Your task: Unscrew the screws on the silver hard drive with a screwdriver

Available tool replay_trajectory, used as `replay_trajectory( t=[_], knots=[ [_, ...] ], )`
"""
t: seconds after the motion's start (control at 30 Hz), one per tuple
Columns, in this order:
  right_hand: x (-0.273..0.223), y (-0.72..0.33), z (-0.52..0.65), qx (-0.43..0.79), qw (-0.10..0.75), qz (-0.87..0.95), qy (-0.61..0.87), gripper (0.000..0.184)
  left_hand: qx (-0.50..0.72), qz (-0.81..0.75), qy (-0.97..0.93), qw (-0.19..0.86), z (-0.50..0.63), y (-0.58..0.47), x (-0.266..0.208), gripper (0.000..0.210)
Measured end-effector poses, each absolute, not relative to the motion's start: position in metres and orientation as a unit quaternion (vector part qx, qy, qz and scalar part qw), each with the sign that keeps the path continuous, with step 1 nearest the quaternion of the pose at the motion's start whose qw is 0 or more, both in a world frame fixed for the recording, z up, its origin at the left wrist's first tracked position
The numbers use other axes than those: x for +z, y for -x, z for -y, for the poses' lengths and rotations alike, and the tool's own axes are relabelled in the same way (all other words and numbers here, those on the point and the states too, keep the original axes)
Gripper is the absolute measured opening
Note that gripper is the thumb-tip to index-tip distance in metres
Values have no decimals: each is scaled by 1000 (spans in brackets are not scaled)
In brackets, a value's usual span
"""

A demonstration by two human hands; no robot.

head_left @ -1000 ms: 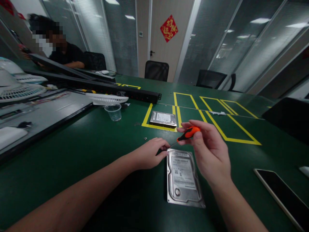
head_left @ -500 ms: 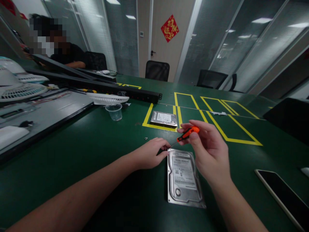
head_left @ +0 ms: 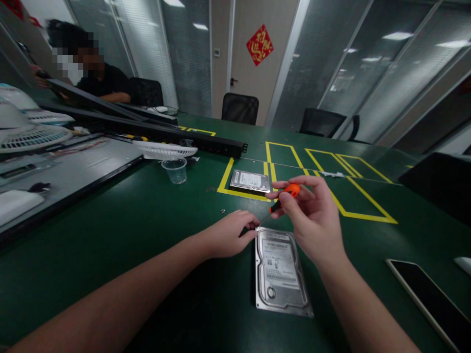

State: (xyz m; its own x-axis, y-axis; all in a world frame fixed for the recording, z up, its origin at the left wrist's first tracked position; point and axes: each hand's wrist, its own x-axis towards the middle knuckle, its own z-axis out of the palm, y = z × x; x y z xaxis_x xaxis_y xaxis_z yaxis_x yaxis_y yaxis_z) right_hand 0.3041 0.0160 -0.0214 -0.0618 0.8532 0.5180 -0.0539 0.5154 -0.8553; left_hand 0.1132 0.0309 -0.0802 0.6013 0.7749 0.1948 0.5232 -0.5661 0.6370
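A silver hard drive point(head_left: 279, 269) lies label up on the green table in front of me. My left hand point(head_left: 237, 234) is closed at its far left corner, thumb against the left edge and fingertips curled by the corner. My right hand point(head_left: 312, 211) grips a screwdriver point(head_left: 281, 200) with an orange and black handle, held at a slant. Its thin shaft runs down to that same corner, where my left fingertips partly hide the tip. Just beyond the left hand lie a few tiny metal pieces, perhaps screws point(head_left: 222, 211).
A second hard drive point(head_left: 250, 181) rests inside a yellow taped box. To the left are a clear plastic cup point(head_left: 175, 171), a white fan grille point(head_left: 165, 149) and a long black power strip point(head_left: 206, 142). A phone point(head_left: 427, 294) lies at right. Another person point(head_left: 106, 83) sits far left.
My right hand has shifted slightly left and its fingers have moved on the screwdriver handle, which looks turned. My left hand and the hard drive have stayed in place.
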Motion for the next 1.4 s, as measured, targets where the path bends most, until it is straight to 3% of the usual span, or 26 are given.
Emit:
replay_trajectory(
  t=[0.27,0.5,0.73,0.9,1.27,1.4],
  knots=[
    [-16,-302,-33,430,543,658,296,24,230,-386,-853,267,-31,-112,-80,16],
    [-21,-299,-35,406,586,638,291,26,238,-381,-851,271,-32,-113,-82,17],
    [-30,-304,-34,429,571,644,275,29,228,-388,-852,269,-30,-114,-79,16],
    [-27,-301,-29,399,585,647,282,22,232,-387,-852,267,-30,-114,-80,17],
    [-31,-304,-30,384,561,673,291,32,230,-382,-853,271,-30,-114,-79,15],
    [-29,-301,-27,352,574,674,304,25,228,-386,-852,271,-30,-114,-78,16]
  ],
)
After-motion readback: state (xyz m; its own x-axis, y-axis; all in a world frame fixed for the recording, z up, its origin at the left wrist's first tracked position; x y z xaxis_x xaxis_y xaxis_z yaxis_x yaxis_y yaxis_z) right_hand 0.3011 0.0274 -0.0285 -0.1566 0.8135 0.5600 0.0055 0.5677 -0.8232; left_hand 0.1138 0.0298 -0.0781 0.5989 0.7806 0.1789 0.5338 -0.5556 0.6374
